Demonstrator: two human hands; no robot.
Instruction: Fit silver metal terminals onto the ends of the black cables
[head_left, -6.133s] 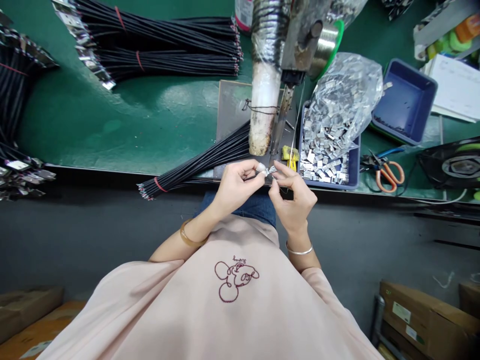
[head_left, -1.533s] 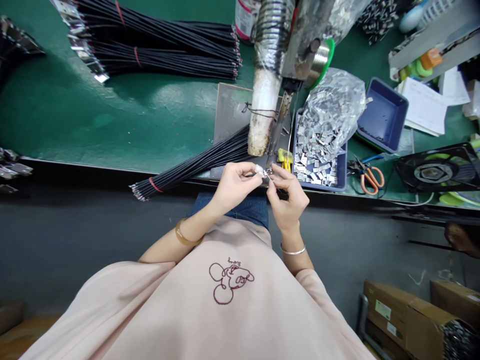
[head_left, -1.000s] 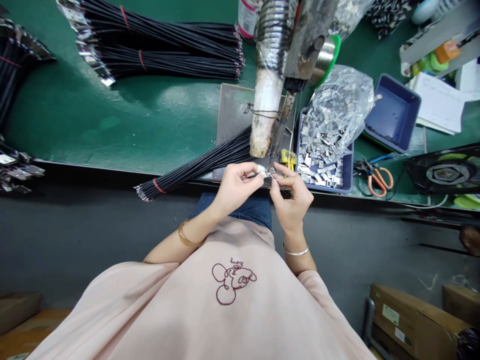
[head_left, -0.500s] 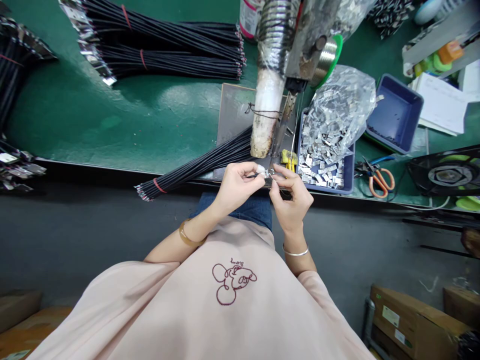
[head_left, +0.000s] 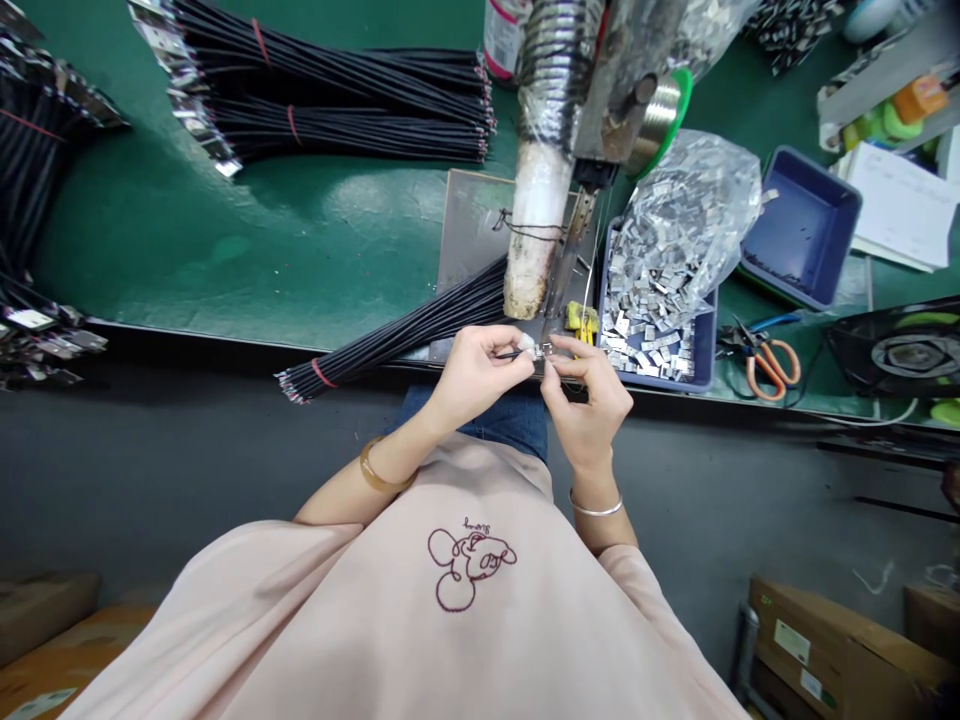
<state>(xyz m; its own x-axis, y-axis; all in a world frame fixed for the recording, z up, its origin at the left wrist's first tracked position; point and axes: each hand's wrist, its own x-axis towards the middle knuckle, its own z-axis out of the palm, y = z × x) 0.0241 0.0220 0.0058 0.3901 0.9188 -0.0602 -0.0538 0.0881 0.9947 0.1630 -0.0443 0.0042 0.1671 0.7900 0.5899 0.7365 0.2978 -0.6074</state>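
Observation:
My left hand [head_left: 471,372] pinches the end of a thin black cable [head_left: 508,354] at the bench's front edge. My right hand [head_left: 586,394] is closed on a small silver metal connector shell [head_left: 545,349], pressed against the cable end. Both meet just under the tip of a soldering iron [head_left: 564,268] that hangs from a wrapped hose [head_left: 534,215]. A banded bundle of black cables [head_left: 397,335] lies to the left of my hands. A blue tray of metal shells [head_left: 703,340] sits right of them.
Bundles of finished black cables [head_left: 330,95] lie at the back of the green bench [head_left: 225,250]. An empty blue tray [head_left: 806,225], orange-handled scissors [head_left: 769,355], a solder spool [head_left: 660,110] and a fan [head_left: 904,350] are on the right. Cardboard boxes [head_left: 840,650] stand on the floor.
My hands stay pinched together at the iron's tip; only the camera has shifted slightly.

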